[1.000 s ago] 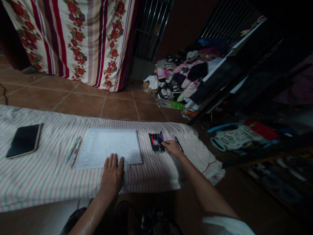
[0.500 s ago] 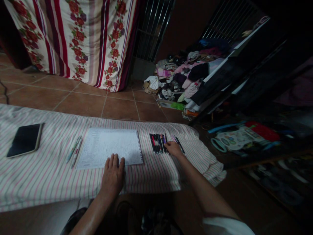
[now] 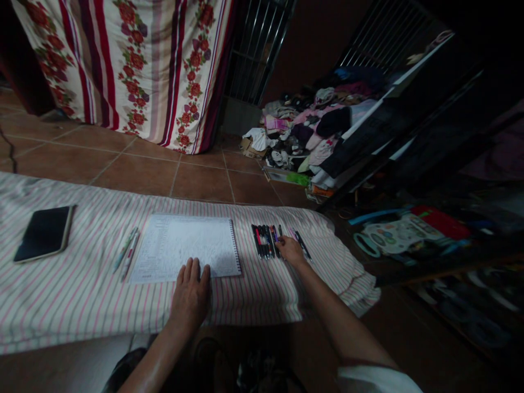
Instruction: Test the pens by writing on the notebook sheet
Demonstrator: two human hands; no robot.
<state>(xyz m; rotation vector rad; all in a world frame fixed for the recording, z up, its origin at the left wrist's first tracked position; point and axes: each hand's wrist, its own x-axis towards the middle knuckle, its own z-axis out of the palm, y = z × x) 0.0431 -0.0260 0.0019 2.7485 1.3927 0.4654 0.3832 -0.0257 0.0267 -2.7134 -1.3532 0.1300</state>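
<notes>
A spiral-bound notebook (image 3: 186,245) lies open on a pink-striped cloth (image 3: 82,289). My left hand (image 3: 190,295) lies flat with fingers together, its tips on the notebook's near edge. To the right of the notebook sits a row of several pens (image 3: 266,240). My right hand (image 3: 291,251) rests at the right end of that row, fingers curled on a pen; exactly which pen it grips is hard to see. A few more pens (image 3: 301,243) lie just past the hand.
Two pens (image 3: 126,251) lie left of the notebook, and a dark phone (image 3: 44,233) farther left. Beyond the cloth is brown tiled floor, a floral hanging sheet (image 3: 135,65), a heap of clothes (image 3: 311,131) and a toy (image 3: 393,232) on the right.
My right hand has slid a little to the right along the pen row. The left hand has stayed on the notebook. The view shifted slightly.
</notes>
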